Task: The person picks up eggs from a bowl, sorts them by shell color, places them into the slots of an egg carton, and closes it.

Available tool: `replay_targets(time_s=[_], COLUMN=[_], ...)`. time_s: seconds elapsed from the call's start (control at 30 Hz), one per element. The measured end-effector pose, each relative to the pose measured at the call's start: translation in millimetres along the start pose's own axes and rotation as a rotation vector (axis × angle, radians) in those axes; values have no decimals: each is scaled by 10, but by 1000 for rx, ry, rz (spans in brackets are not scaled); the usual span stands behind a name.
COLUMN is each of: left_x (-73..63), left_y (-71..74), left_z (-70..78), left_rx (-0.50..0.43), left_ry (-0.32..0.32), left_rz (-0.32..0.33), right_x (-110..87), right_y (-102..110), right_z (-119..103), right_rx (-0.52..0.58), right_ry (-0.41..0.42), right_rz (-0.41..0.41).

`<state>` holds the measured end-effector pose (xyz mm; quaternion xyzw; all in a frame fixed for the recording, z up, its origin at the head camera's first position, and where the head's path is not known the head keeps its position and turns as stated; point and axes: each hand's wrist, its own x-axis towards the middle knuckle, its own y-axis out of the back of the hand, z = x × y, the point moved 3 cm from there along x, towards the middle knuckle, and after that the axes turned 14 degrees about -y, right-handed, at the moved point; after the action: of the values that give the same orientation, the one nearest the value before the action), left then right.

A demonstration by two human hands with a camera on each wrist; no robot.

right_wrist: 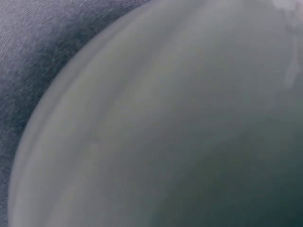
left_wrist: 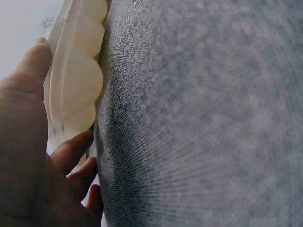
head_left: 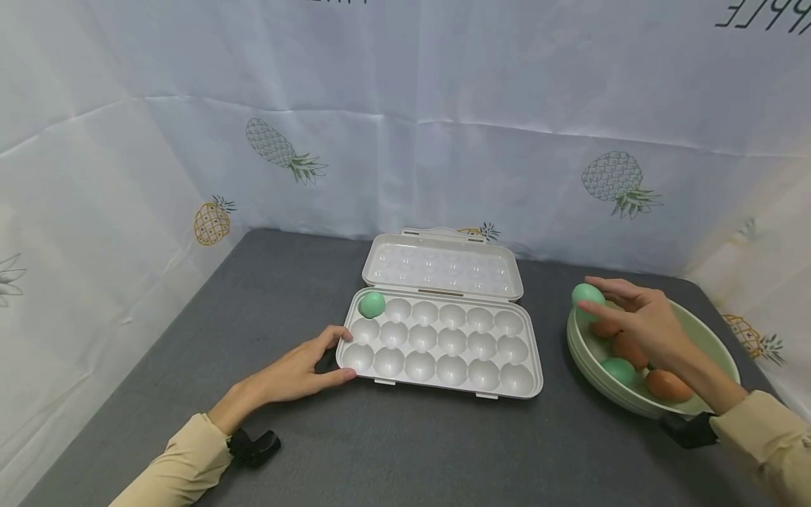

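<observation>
My right hand (head_left: 652, 324) pinches a green egg (head_left: 587, 296) between thumb and fingers, over the left rim of the pale green bowl (head_left: 719, 341). Brown eggs (head_left: 668, 386) and another green egg (head_left: 618, 370) lie in the bowl, partly hidden by the hand. The right wrist view is filled by the bowl's blurred side (right_wrist: 118, 113). At the near left corner of the white egg box (head_left: 439, 386), my left hand (head_left: 294, 370) holds the edge, thumb at the front and fingers along the side. One green egg (head_left: 372, 304) sits in the box's far left cup.
The egg box's lid (head_left: 443, 266) lies folded back behind the cups. Everything stands on a dark grey table (head_left: 405, 451). A white curtain (head_left: 405, 169) with pineapple prints hangs behind and beside it.
</observation>
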<state>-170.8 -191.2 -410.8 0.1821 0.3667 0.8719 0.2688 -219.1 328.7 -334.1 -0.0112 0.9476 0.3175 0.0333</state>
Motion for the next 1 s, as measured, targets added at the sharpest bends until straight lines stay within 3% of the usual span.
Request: replay_targets(time_s=[0.47,0.67,0.83,1.0], left_x=[0,6,4,-1], left_y=[4,4,4,1], left_z=[-2,-4,-7,-7], left_rx=[3,5,6,2], left_ry=[-13,-5,-7,-7], left_rz=[-2,-5,-4,-3], right_x=[19,79,157,223], right_y=[-140,-329,-541,-747], right_z=[-218,-385,-566,-752], right_rx=[129,342,550,589], right_ry=[-42,-40,32,93], right_rz=[-63,-156,-197,-196])
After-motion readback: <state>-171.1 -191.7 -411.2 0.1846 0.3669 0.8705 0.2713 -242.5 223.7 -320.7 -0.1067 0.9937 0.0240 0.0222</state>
